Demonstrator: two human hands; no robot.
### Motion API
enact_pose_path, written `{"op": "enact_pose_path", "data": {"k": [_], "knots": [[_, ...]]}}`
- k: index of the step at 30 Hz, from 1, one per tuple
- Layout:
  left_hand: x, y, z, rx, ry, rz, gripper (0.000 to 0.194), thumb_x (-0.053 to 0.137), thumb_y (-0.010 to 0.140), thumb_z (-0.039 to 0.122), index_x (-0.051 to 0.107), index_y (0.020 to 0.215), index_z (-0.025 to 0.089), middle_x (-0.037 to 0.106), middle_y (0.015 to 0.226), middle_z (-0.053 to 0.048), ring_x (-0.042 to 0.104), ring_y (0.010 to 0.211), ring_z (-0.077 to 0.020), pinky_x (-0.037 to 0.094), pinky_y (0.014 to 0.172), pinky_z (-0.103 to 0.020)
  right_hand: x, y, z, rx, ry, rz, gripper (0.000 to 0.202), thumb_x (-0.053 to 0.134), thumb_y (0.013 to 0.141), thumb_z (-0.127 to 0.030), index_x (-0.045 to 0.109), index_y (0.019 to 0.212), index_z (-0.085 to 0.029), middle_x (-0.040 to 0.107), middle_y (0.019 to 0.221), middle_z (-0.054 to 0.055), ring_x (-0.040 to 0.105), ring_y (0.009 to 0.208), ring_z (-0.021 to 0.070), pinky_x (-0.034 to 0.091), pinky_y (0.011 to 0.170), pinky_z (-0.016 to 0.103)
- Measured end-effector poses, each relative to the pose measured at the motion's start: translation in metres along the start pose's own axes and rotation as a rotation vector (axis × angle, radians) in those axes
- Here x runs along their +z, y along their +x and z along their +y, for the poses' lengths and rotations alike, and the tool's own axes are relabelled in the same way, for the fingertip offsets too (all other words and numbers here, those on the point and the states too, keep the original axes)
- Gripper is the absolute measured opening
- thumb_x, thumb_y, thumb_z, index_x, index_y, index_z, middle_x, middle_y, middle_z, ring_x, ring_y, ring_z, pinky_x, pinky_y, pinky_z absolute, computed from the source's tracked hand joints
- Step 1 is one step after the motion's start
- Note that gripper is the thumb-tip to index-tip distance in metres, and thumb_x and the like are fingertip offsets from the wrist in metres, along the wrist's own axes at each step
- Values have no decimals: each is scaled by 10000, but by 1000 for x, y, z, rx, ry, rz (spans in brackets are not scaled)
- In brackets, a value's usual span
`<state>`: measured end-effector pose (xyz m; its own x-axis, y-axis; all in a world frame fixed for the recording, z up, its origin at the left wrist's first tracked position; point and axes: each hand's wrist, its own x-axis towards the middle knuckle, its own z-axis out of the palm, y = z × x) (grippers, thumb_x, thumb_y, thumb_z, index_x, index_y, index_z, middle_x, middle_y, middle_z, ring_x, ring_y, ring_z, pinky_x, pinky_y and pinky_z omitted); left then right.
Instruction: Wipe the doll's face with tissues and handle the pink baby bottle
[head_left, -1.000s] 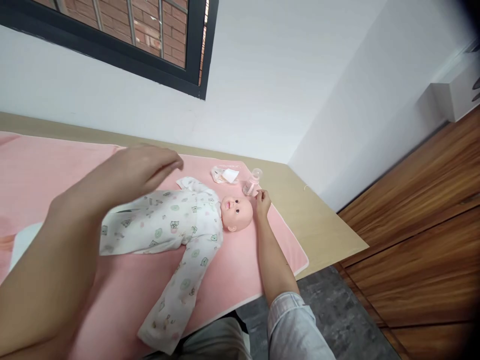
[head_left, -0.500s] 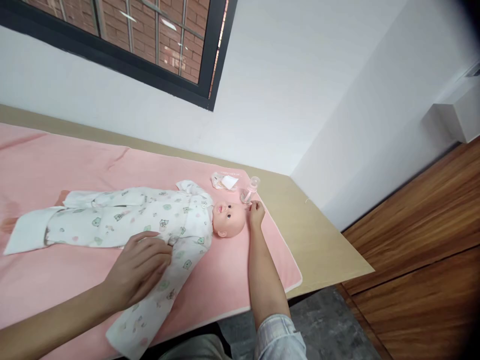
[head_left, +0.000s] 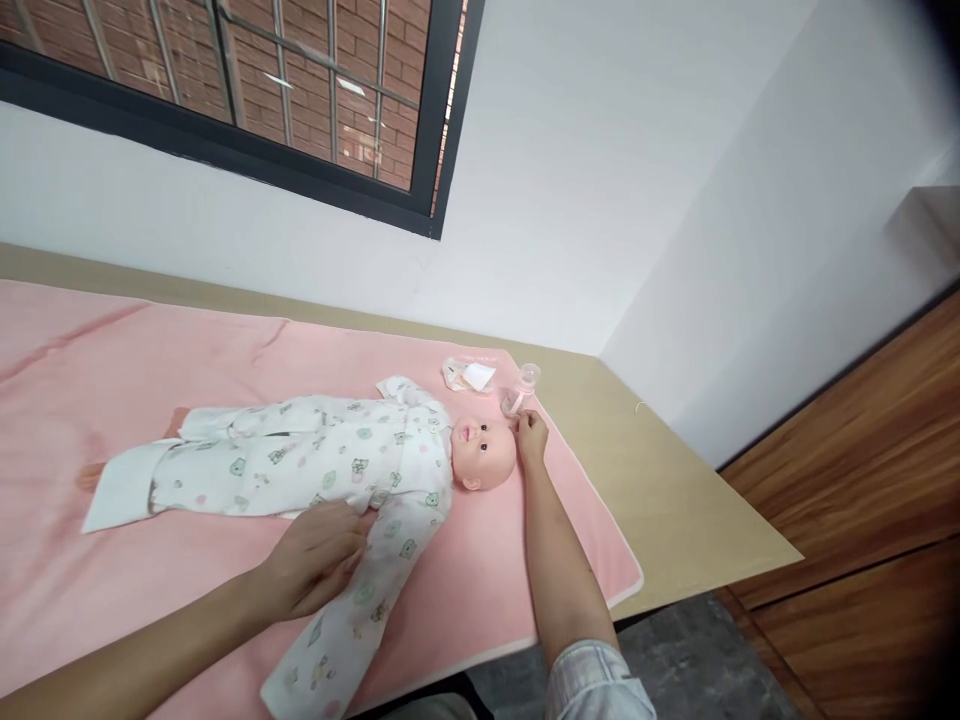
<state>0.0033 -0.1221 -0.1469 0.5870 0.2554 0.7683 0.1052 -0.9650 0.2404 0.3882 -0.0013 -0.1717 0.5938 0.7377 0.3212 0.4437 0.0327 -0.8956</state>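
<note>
A baby doll (head_left: 480, 460) lies on its back on a pink mat, dressed in a white printed outfit (head_left: 322, 460), one long sleeve stretched toward me. Over the doll's near side, beside that sleeve, my left hand (head_left: 322, 560) is curled with fingers together; whatever may be in it is hidden. Just past the top of the doll's head, my right hand (head_left: 532, 435) is closed in a pinch at the foot of a clear bottle (head_left: 520, 395). What its fingertips hold is too small to tell. A clear plastic packet (head_left: 471, 374) with a white piece lies left of the bottle.
The pink mat (head_left: 450, 590) covers much of a tan tabletop (head_left: 592, 430), whose corner juts out at right. Behind runs a white wall with a barred window (head_left: 300, 100). Wooden panels (head_left: 862, 480) stand at the right, above a grey floor (head_left: 705, 650).
The whole view has shifted, so the doll and table appear further right and slightly lower. My right hand stays by the bottle; my left hand stays beside the sleeve, its fingers more curled.
</note>
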Motion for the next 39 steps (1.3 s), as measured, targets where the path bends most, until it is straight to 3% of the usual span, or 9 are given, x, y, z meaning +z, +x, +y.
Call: {"op": "enact_pose_path", "data": {"k": [9,39], "knots": [[1,-1,-9,-46,-112,-6,213,360,917,43,459,812,200,531,643,1,492,589,-174,340,570,-297,-1,1,-5,36,-36,5,233,463,803,-352,627,761,-192,671,632,8,584,691,190,387,686,266],[3,1,-1,31,-123,-70,221,374,861,0,453,889,205,552,693,-29,480,620,-178,386,602,-309,1,5,3,46,-15,9,249,468,786,-361,646,799,-189,691,654,5,618,707,195,415,688,269]]}}
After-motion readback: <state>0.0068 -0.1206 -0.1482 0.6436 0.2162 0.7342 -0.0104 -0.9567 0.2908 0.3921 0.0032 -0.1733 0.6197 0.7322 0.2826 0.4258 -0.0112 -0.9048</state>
